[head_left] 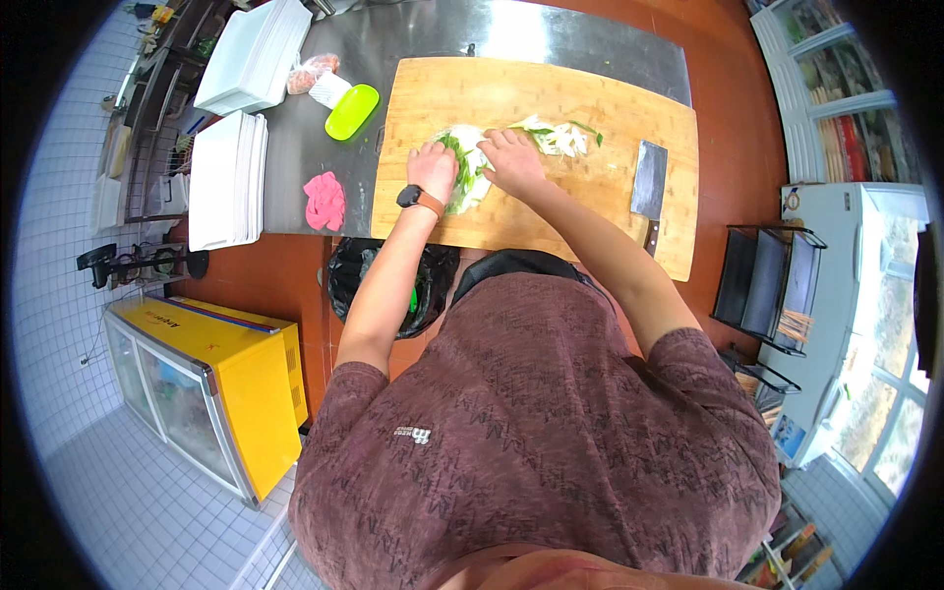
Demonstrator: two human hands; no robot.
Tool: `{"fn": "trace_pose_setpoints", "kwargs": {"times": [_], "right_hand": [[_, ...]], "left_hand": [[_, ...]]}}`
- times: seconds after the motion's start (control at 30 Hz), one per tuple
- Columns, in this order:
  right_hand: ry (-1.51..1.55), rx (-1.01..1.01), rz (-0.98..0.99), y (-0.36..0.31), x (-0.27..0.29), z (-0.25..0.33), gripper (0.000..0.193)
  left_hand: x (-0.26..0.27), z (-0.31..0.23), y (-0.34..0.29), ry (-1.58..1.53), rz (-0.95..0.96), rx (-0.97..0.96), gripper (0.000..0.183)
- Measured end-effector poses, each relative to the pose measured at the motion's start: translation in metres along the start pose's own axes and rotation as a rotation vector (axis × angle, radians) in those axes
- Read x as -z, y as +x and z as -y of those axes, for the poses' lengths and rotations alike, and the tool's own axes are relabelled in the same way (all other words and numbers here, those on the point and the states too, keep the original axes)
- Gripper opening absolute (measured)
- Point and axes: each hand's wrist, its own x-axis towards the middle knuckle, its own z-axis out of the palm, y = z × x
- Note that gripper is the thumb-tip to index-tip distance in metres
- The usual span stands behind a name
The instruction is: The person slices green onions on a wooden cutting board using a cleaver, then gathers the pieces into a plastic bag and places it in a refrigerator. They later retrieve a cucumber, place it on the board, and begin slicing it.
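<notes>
On the wooden cutting board lies a pile of sliced green-and-white vegetable, its exact kind unclear. My left hand, with a dark watch on an orange-brown strap at the wrist, curls its fingers against the pile's left side. From the right, my right hand reaches in with fingers spread, touching the pile's edge. Just beyond it sits a second, smaller heap of cut vegetable. A cleaver rests flat on the board's right side, away from both hands, its handle toward me.
Left of the board, the steel table holds a bright green tray, a pink cloth, a bag of reddish food and stacked white trays. A black-lined bin stands below the near edge. A yellow chest freezer is lower left.
</notes>
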Motion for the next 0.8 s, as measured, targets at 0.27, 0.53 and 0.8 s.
{"fn": "trace_pose_setpoints", "kwargs": {"times": [0.27, 0.53, 0.8], "right_hand": [[0.342, -0.356, 0.057, -0.002, -0.017, -0.043, 0.021], [0.194, -0.208, 0.368, 0.007, 0.008, -0.031, 0.034], [0.867, -0.481, 0.078, 0.038, 0.004, -0.047, 0.035]], "left_hand": [[0.035, 0.016, -0.041, -0.126, 0.416, 0.034, 0.055], [0.081, 0.059, -0.073, 0.008, 0.383, -0.182, 0.028], [0.132, 0.066, -0.047, 0.058, 0.176, -0.257, 0.016]]}}
